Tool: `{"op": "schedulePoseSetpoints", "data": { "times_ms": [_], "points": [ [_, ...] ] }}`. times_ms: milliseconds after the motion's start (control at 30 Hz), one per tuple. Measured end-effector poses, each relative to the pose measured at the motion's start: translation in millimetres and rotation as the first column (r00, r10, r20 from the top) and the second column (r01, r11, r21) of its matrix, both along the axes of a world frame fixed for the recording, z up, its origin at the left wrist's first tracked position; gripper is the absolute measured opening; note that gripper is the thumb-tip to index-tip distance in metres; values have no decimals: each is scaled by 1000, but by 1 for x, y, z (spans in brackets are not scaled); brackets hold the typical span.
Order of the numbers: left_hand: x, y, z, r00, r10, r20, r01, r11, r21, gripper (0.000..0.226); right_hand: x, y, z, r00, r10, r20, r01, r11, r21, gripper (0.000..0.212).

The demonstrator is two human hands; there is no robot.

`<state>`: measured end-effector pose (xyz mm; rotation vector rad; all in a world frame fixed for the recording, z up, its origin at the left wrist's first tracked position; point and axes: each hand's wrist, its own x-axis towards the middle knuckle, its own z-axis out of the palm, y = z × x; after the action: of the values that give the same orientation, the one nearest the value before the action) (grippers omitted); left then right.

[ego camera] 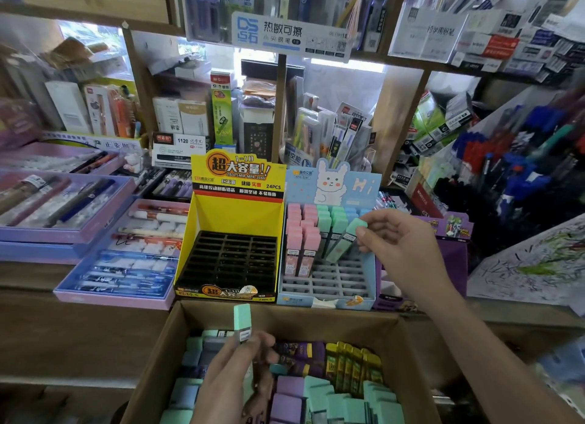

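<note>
Crowded stationery-shop shelves fill the head view. At the light-blue cardboard bunny display box point(364, 183), the right hand point(402, 249) pinches a tilted mint-green plastic lead case point(346, 241) over its grey slots, beside rows of pink and green cases. Just in front of that display, the left hand point(234, 373) grips a second mint-green case point(242, 320) upright above a brown cardboard carton point(285, 312).

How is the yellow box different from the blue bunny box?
The yellow box has a black grid, all empty; the blue box has a grey grid, part filled with pastel cases. The yellow box shows bold writing; the blue box shows a bunny. Both are slotted display boxes.
</note>
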<state>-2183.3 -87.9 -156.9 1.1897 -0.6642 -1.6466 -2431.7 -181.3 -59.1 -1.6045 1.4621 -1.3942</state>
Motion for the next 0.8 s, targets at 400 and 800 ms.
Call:
{"op": "schedulePoseSetpoints", "data": {
  "times_ms": [400,800],
  "points": [
    [-1,1,4,999,-35,33,35,999,4,28,-1,-13,-8,970,13,-243,-7,1000,27,18],
    [-1,-3,0,997,-75,8,74,996,52,29,23,-27,-10,982,86,-170,-70,993,95,24]
  ]
}}
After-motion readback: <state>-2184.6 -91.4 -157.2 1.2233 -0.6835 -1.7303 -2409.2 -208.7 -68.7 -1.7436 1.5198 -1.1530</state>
